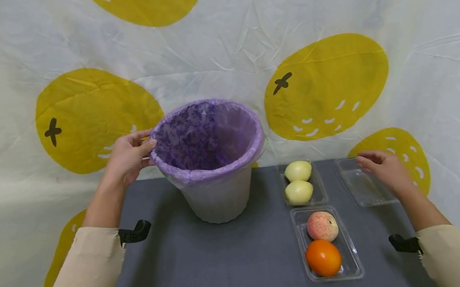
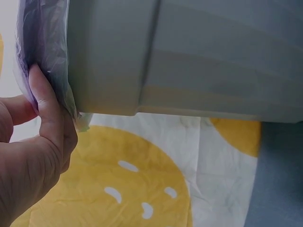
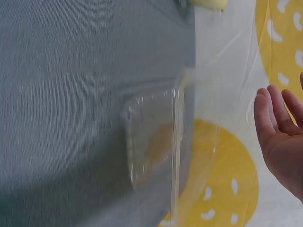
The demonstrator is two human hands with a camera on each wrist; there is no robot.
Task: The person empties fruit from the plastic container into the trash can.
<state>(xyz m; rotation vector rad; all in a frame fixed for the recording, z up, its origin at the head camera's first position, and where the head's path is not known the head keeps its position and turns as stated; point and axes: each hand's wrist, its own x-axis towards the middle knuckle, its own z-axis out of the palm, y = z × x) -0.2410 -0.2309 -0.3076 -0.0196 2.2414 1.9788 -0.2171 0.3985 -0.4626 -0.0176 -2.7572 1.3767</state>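
A pale trash can [image 1: 219,194] lined with a purple plastic bag [image 1: 187,139] stands on the dark table. My left hand [image 1: 128,158] pinches its rim at the left, thumb and fingers on either side of the bag's folded edge [image 2: 47,42]. Over on the right, my right hand [image 1: 386,171] hovers by a clear plastic tray [image 1: 364,188]. In the right wrist view its fingers [image 3: 279,113] are loosely extended with nothing between them, apart from the tray.
Two pale yellow-green fruits [image 1: 300,192] lie in a clear tray [image 1: 320,192] right of the trash can. Nearer, another clear tray [image 1: 355,263] holds an orange [image 1: 323,258] and a peach-like fruit [image 1: 322,226]. Behind the table hangs a white cloth [image 1: 207,43] with yellow fruit prints.
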